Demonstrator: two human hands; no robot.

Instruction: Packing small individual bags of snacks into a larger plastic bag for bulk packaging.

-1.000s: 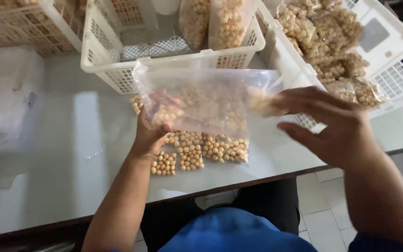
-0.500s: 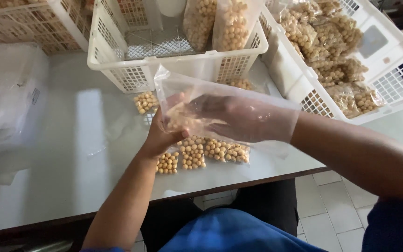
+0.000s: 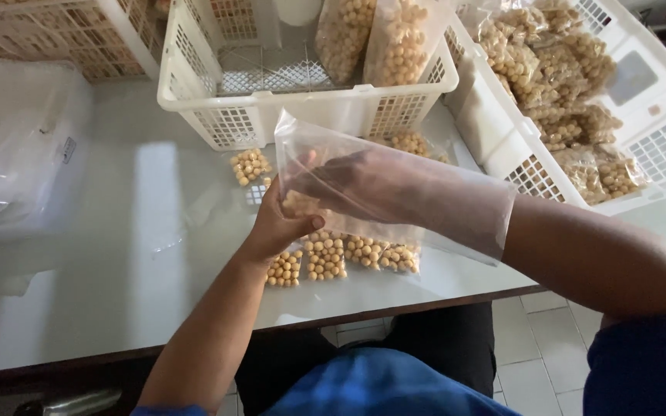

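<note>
A clear plastic bag (image 3: 456, 212) is held above the table, its mouth toward my right. My right hand (image 3: 356, 183) is pushed deep inside it, up to the forearm, fingers spread against the closed end. My left hand (image 3: 279, 223) pinches the bag's closed end from outside, where a few tan balls sit. Beneath the bag, small sealed packets of tan round snacks (image 3: 325, 258) lie in a row on the table; one more small packet (image 3: 250, 166) lies nearer the basket.
A white lattice basket (image 3: 302, 115) in front holds two upright filled bags (image 3: 383, 38). A second white basket (image 3: 657, 146) at right is piled with filled snack bags. Folded clear plastic (image 3: 17, 154) lies at left. The table edge (image 3: 425, 300) runs below my arms.
My right hand, outside the bag's mouth a second ago, has slid into the bag and reached farther toward the closed end. The bag has shifted slightly right and now sheathes my forearm.
</note>
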